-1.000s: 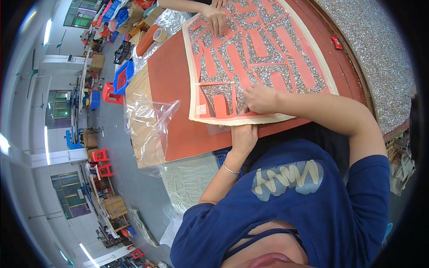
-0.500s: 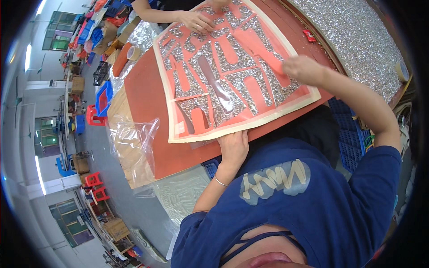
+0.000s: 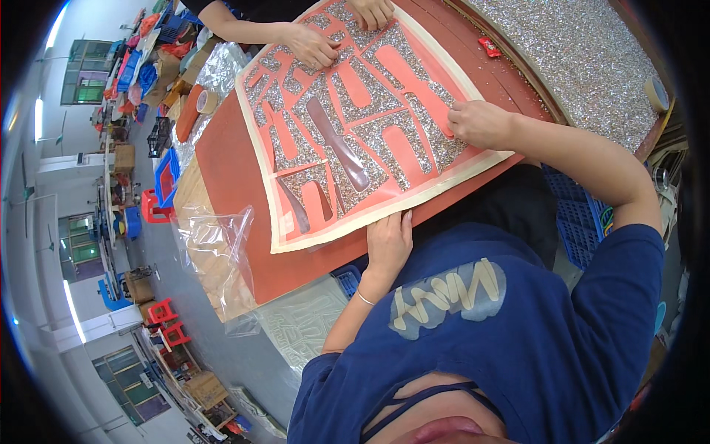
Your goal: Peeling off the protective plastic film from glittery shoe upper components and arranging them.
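Observation:
A coral sheet with glittery silver patches and a cream border (image 3: 392, 209) lies on a reddish board (image 3: 296, 268) in front of me. My right hand (image 3: 481, 124) is closed in a pinch at the near end of a long coral strip (image 3: 414, 85) on the sheet's right side. At the near border, my left hand (image 3: 390, 240) has its fingers closed against the edge; the fingertips are partly hidden. Two dull purple-grey strips (image 3: 336, 144) lie in the middle of the sheet. Another person's hands (image 3: 313, 46) rest on its far part.
A glitter-covered surface (image 3: 569, 55) with a tape roll (image 3: 655, 94) stands at the right. Clear plastic film (image 3: 214, 244) hangs over the board's left side. A small red packet (image 3: 489, 46) lies nearby. Blue crates (image 3: 575, 214) stand below right; red stools (image 3: 161, 311) are far left.
The sheet has shifted slightly left in view, and its near edge lies lower. My right hand has come down to the strip's end. The other person's hands have moved a little.

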Tool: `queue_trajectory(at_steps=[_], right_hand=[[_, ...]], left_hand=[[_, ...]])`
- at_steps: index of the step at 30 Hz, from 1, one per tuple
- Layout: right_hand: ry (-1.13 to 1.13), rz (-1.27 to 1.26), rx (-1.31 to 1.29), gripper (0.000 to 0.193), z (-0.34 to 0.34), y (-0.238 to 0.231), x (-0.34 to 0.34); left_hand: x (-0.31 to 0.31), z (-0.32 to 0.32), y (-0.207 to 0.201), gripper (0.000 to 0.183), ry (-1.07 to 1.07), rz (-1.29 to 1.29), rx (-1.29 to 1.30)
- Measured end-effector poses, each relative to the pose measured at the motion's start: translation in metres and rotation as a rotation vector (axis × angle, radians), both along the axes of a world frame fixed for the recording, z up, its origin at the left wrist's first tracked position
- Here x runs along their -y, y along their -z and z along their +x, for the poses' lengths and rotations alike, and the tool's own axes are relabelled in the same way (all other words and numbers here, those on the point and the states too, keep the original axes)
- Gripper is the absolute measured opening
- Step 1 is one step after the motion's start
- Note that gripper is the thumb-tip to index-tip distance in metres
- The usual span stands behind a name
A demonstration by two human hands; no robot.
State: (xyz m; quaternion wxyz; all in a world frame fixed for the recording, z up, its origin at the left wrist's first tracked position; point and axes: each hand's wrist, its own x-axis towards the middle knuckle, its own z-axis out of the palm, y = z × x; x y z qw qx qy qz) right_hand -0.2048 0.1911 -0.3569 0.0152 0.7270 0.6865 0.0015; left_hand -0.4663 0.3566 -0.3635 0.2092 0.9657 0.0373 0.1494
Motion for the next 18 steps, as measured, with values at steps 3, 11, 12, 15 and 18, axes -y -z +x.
queue_trajectory(at_steps=[3, 11, 12, 15, 18], right_hand=[[0.01, -0.035, 0.014, 0.011, -0.004, -0.001, -0.001], [-0.073, -0.102, 0.129, 0.012, -0.019, -0.008, -0.007], [-0.068, -0.1, 0.141, 0.014, -0.021, -0.008, -0.007], [-0.077, -0.012, 0.061, 0.016, -0.009, 0.002, 0.0], [-0.075, 0.094, 0.04, 0.016, -0.007, 0.012, 0.004]], left_hand=[[-0.002, 0.0, 0.001, 0.021, 0.009, -0.026, -0.004], [-0.002, 0.003, 0.003, 0.021, 0.004, 0.069, 0.009], [-0.002, 0.002, 0.003, 0.021, 0.006, 0.07, 0.012], [-0.001, 0.002, 0.004, 0.021, 0.006, 0.078, 0.023], [0.001, 0.001, 0.004, 0.022, 0.003, 0.075, 0.025]])
